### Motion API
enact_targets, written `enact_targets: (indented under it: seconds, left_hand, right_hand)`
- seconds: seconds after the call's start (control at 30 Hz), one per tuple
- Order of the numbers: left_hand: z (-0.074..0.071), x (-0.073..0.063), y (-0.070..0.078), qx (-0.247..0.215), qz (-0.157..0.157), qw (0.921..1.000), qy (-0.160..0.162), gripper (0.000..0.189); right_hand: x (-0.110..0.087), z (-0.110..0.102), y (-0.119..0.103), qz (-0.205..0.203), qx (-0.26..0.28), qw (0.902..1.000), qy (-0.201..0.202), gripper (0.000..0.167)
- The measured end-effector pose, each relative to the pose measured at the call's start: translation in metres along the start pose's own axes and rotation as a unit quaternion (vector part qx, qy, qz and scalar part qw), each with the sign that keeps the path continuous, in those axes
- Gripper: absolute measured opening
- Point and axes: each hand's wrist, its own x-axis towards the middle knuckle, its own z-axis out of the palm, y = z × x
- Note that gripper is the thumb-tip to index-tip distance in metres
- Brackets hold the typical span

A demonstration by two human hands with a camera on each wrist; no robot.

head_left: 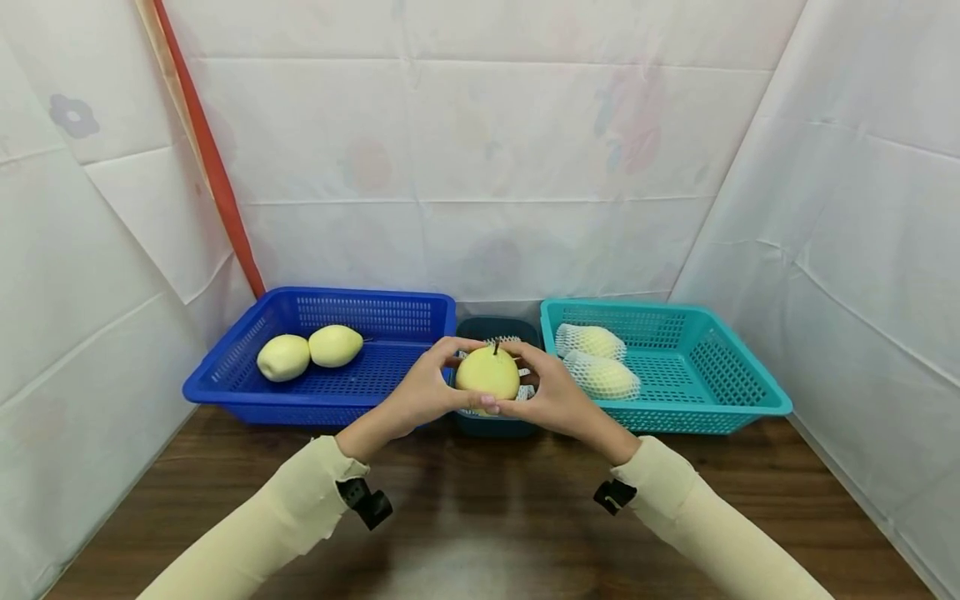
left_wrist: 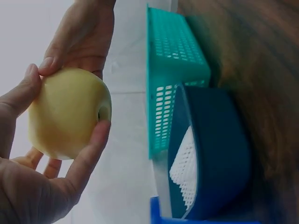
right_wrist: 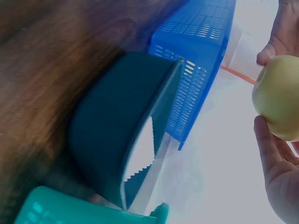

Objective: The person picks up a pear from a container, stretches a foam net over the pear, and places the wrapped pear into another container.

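Pear (head_left: 487,373), smooth and pale yellow, is held up off the table (head_left: 480,517), over the dark bin (head_left: 495,427). Its stem (head_left: 496,347) points up, leaning very slightly right in the head view, and the hollow at its other end faces down toward the table side, as the left wrist view shows. So its axis from stem to hollow runs roughly upright; it looks nearly round, and whether it is longer that way I cannot tell.

The left hand (head_left: 426,385) and the right hand (head_left: 553,393) hold it between them, fingers curved around its sides and upper part, thumbs low on the near side with their tips close together.

White nets (left_wrist: 185,163) lie in the bin, which stands between the blue basket (head_left: 390,354) on the left and the teal basket (head_left: 667,375) on the right. Two bare pears (head_left: 335,346) lie side by side in the blue basket, the right one on its side with its stem pointing right. In the teal basket lie two netted pears (head_left: 602,377), long axes running roughly left to right.
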Motion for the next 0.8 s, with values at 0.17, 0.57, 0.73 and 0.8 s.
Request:
enact_targets:
  seconds: [0.17,0.57,0.73,0.8]
  left_hand:
    - [0.011,-0.004,-0.009,0.017,0.003,0.9998,0.004,0.064]
    - [0.034,-0.015,-0.034,0.023,0.0,0.9997,-0.006,0.063]
    - [0.042,-0.021,-0.045,0.034,0.006,0.9993,-0.009,0.062]
    - [0.045,-0.023,-0.049,0.038,0.005,0.9992,-0.011,0.062]
  right_hand:
    - [-0.012,0.002,0.004,0.028,0.003,0.9995,-0.015,0.069]
    - [-0.036,0.018,0.025,0.07,0.022,0.9961,-0.05,0.066]
    - [-0.044,0.024,0.031,0.078,0.018,0.9945,-0.069,0.067]
    - [-0.047,0.027,0.034,0.077,0.017,0.9942,-0.074,0.066]
